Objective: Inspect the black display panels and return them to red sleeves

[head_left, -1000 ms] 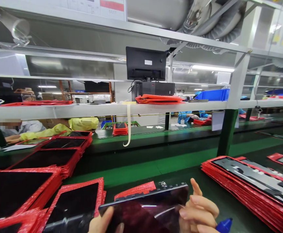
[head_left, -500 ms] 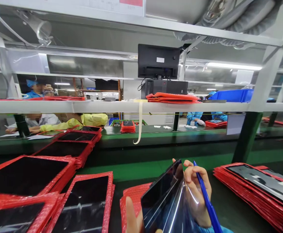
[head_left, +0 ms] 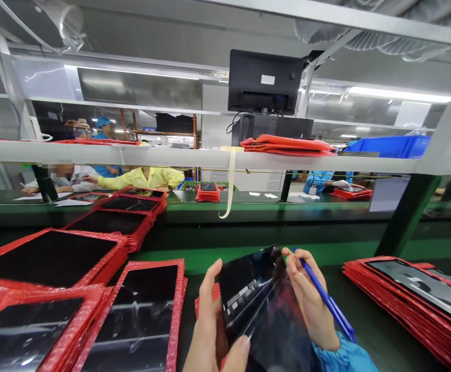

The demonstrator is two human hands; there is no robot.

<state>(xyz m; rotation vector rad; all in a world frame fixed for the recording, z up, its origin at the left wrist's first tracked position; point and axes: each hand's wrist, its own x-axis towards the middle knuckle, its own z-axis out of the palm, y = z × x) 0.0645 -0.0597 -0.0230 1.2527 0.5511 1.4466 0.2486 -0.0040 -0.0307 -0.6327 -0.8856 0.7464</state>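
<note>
A glossy black screen panel (head_left: 244,294) is tilted up before me, with room lights mirrored in it. My left hand (head_left: 213,325) grips its left side, thumb across the front face. At the top right corner my right hand (head_left: 310,299) pinches the edge of a clear protective film (head_left: 275,310), which is creased and partly lifted off the panel. A blue pen (head_left: 326,299) is also held in my right hand, its tip pointing up. Behind the panel, a red bubble-wrap sleeve (head_left: 215,292) is mostly hidden.
Stacks of red sleeves bearing black screens (head_left: 143,305) spread over the left of the dark bench. Another red stack with a grey-backed panel (head_left: 422,284) lies at right. A white shelf rail (head_left: 194,157) crosses ahead, with a monitor (head_left: 266,82) above. Co-workers sit beyond.
The panel has turned to face me more, and my left hand shows more, thumb on its front. My right hand has shifted slightly left with film and pen. The camera view tilted a little.
</note>
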